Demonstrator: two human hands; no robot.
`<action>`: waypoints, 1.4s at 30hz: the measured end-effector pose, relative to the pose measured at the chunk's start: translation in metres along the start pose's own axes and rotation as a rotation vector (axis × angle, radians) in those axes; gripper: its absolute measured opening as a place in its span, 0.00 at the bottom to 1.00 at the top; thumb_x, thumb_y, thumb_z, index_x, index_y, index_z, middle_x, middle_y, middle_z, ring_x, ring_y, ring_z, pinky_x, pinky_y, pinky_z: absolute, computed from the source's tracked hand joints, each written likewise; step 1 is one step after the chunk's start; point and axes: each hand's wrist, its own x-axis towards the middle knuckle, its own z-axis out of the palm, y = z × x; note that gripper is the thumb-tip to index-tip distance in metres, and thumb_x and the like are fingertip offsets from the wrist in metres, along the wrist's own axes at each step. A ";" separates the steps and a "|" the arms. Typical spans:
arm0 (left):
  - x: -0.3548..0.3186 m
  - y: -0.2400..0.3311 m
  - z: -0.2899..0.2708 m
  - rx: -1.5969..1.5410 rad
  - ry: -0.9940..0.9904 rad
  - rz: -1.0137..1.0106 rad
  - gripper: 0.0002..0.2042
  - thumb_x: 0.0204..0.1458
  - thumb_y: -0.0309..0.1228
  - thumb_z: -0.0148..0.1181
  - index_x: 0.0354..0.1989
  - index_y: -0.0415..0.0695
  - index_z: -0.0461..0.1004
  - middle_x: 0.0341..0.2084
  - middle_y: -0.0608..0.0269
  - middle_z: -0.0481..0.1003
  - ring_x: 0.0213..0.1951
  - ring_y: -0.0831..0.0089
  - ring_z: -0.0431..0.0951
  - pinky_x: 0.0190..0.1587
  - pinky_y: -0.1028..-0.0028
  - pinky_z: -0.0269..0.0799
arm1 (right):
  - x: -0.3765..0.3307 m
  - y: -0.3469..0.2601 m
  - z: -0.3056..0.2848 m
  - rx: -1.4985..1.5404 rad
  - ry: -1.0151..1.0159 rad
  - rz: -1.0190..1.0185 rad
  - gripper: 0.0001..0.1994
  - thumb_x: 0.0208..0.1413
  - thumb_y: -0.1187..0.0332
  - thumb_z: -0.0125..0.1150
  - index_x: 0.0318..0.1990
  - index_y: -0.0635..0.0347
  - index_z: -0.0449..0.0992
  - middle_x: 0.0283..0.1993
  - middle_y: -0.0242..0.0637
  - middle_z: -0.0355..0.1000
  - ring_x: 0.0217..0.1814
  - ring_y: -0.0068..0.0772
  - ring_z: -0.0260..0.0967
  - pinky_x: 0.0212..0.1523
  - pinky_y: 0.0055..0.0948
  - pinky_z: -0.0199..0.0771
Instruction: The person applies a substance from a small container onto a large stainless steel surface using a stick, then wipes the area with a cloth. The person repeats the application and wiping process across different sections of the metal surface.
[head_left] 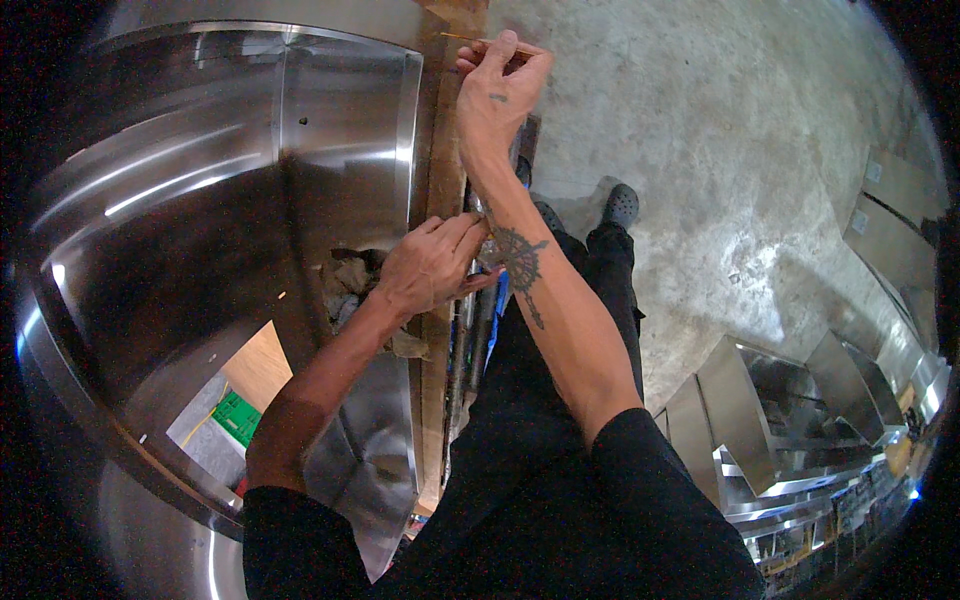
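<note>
My right hand (505, 75) is closed in a pinch at the top of the view, out past the wooden edge (437, 190) of the work surface. Between its fingers is a thin copper-coloured rod (455, 36), its end pointing left. My left hand (435, 262) is lower, over the same edge, with fingers bent and thumb drawn toward them. My tattooed right forearm partly hides those fingertips, and what they hold cannot be made out. Left of the edge lies a large shiny sheet-metal piece (200, 210) with raised rims. A crumpled grey-brown rag (350, 280) rests on it beside my left hand.
A square opening in the metal shows a green board (236, 418) and a wooden panel (258, 365). Below the edge are long bars and something blue (495, 320). Bent metal housings (775, 410) stand at the lower right, on the concrete floor (720, 150).
</note>
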 end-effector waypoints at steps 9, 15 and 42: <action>0.002 0.001 -0.001 -0.025 0.031 0.003 0.36 0.53 0.56 0.70 0.55 0.32 0.74 0.51 0.47 0.77 0.51 0.52 0.80 0.56 0.60 0.78 | 0.000 0.000 0.000 -0.013 -0.011 -0.008 0.15 0.77 0.59 0.50 0.46 0.65 0.63 0.35 0.45 0.77 0.34 0.31 0.80 0.38 0.30 0.82; 0.005 0.001 -0.005 0.048 0.161 0.056 0.29 0.56 0.54 0.69 0.49 0.37 0.77 0.46 0.53 0.80 0.45 0.62 0.82 0.49 0.67 0.78 | 0.001 0.003 0.001 -0.002 -0.006 -0.023 0.15 0.77 0.58 0.51 0.47 0.64 0.64 0.34 0.44 0.78 0.33 0.30 0.80 0.36 0.30 0.82; 0.006 0.003 -0.005 -0.057 0.199 0.027 0.30 0.54 0.48 0.71 0.59 0.41 0.74 0.51 0.56 0.80 0.49 0.60 0.83 0.50 0.65 0.79 | -0.142 -0.048 -0.192 -0.718 -0.398 -0.441 0.04 0.70 0.77 0.59 0.46 0.65 0.69 0.46 0.43 0.76 0.38 0.22 0.72 0.38 0.22 0.74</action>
